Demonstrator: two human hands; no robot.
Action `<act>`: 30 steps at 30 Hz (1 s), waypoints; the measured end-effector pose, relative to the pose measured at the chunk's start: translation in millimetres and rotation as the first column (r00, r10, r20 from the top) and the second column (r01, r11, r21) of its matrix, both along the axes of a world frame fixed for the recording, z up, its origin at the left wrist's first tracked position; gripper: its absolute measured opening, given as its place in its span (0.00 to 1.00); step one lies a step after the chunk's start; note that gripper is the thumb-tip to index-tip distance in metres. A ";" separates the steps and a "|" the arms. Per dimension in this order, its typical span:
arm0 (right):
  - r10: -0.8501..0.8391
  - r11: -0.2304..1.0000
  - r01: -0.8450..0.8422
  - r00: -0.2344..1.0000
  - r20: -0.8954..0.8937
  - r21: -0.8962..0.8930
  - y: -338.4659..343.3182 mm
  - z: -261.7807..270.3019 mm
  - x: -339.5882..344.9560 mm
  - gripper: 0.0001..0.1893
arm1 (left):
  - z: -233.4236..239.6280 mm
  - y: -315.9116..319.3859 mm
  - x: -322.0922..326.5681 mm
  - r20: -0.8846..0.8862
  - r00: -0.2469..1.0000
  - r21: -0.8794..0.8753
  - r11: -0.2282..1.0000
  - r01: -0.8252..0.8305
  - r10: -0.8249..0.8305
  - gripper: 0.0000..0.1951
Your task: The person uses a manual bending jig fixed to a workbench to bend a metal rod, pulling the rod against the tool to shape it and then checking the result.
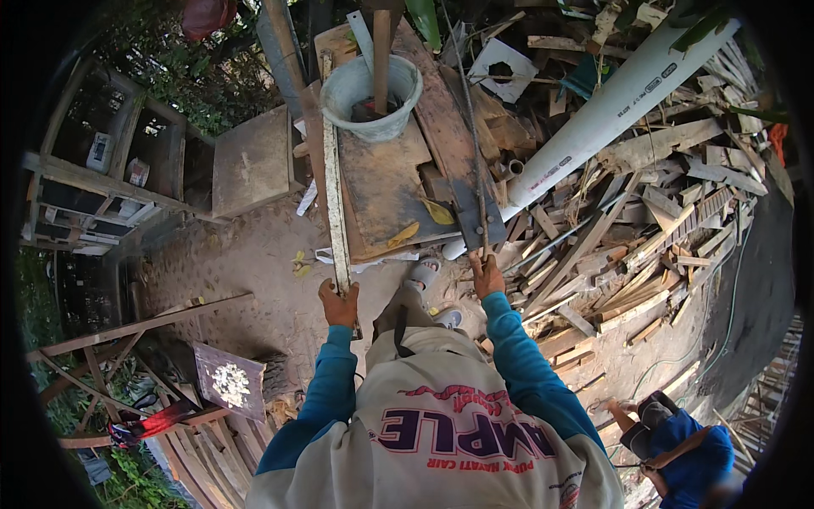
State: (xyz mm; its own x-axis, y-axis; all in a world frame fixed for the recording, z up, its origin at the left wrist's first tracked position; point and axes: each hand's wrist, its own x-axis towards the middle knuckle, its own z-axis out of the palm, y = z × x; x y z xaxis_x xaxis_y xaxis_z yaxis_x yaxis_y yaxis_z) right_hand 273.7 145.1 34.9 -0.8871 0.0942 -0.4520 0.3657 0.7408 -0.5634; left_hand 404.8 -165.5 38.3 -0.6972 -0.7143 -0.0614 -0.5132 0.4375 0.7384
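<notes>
My left hand [339, 306] grips a long, straight bar [334, 203] near its lower end; it is coated in pale, mottled residue. The bar runs away from me along the left edge of a worn wooden worktop [375, 178]. In my right hand [486, 275] is the near end of a thin, slightly bent rod [474, 140]. The rod crosses a dark plate [477, 219] at the board's near right corner. A grey-smeared bucket [371, 98] stands on the worktop with a wooden stick [381, 63] and a flat metal strip [361, 38] in it.
A large grey pipe [591, 121] slants past the worktop's right side. Scrap wood [636, 254] is heaped on the right. A wooden box [251, 165] and frame shelving [114, 172] stand left. Another person [680, 439] in blue is at lower right.
</notes>
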 end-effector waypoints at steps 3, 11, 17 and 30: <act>-0.045 0.993 0.038 0.997 -0.057 -0.109 4.4 -26.8 32.1 0.38 | -35.6 -6.9 11.2 0.139 0.990 0.223 0.975 -0.003 -0.029 0.38; 0.257 0.937 -0.181 0.937 0.237 -0.300 25.6 -54.1 97.7 0.26 | -42.7 0.8 -18.9 0.053 0.998 0.549 0.836 -0.011 -0.021 0.22; 0.274 0.880 -0.177 0.947 0.169 -0.440 12.5 -18.6 86.1 0.20 | 29.8 82.2 -56.3 0.011 0.992 0.994 0.104 -0.024 0.127 0.11; 0.357 0.877 -0.319 0.933 0.042 -0.358 -125.7 -11.1 24.5 0.37 | -31.1 115.8 3.2 -0.148 0.941 0.989 -0.070 0.133 -0.306 0.15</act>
